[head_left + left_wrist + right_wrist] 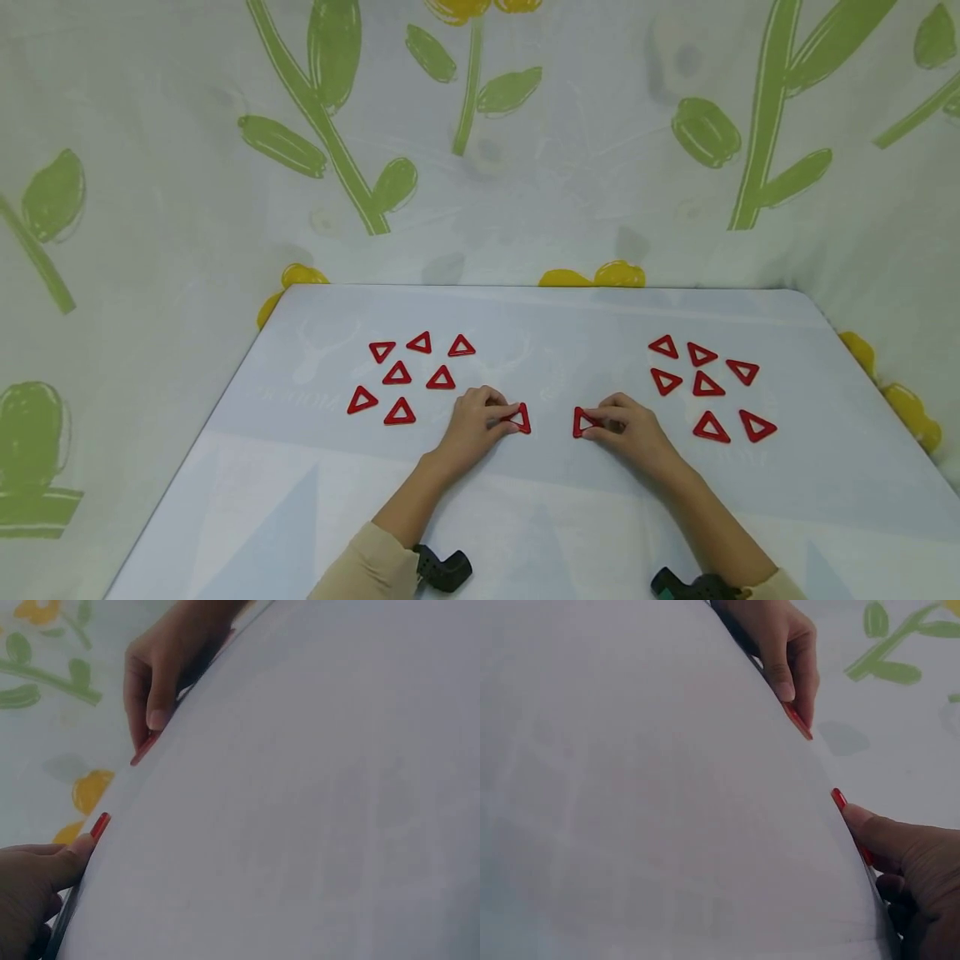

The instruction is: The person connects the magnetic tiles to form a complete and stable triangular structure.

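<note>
Near the middle of the table, my left hand (pixel 474 419) pinches a red triangle frame (pixel 524 419) between thumb and fingers. Facing it across a small gap, my right hand (pixel 632 427) pinches another red triangle frame (pixel 578 422) the same way. Both pieces lie low over the tabletop, one flat side of each turned toward the other. In the left wrist view the left hand's triangle (pixel 100 825) shows edge-on at the thumb tip. The right wrist view has the right hand's triangle (pixel 840 799) edge-on too, partly covered by the thumb.
Several loose red triangles (pixel 400 412) lie left of the left hand. Another group of red triangles (pixel 711 427) is spread right of the right hand. The white table (pixel 525 517) ends at a back edge before a curtain (pixel 555 200) printed with green plants.
</note>
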Motion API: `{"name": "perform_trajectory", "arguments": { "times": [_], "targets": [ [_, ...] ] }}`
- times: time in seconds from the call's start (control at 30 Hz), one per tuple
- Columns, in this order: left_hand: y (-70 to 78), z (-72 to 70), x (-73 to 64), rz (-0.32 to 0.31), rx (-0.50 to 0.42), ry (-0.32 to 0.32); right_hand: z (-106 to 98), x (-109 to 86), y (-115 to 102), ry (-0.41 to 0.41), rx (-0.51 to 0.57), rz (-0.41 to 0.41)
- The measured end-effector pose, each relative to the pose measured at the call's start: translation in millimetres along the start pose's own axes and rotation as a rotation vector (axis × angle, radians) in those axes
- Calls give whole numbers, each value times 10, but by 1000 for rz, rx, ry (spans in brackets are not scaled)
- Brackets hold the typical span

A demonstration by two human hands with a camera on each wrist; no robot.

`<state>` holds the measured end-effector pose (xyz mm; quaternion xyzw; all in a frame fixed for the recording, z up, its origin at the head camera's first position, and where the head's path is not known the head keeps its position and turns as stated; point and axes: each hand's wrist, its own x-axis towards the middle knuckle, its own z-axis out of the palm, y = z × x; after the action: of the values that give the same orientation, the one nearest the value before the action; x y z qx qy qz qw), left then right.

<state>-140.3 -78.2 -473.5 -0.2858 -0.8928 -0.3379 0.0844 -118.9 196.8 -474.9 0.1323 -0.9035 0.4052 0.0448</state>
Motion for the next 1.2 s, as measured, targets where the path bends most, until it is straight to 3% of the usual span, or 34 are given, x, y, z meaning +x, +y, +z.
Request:
{"name": "perform_trajectory", "arguments": {
  "times": [0.27, 0.7, 0.97, 1.2],
  "targets": [
    [0, 85, 28, 15, 14, -16, 41, 11, -36, -15, 15, 8],
    [80, 152, 95, 44, 52, -78, 76, 46, -71, -37, -9, -44],
    [109, 180, 122, 41, 105, -115, 99, 73, -57, -15, -7, -150],
    [151, 164, 121, 32, 107, -117, 114, 93, -87, -19, -3, -194]
  ]
}}
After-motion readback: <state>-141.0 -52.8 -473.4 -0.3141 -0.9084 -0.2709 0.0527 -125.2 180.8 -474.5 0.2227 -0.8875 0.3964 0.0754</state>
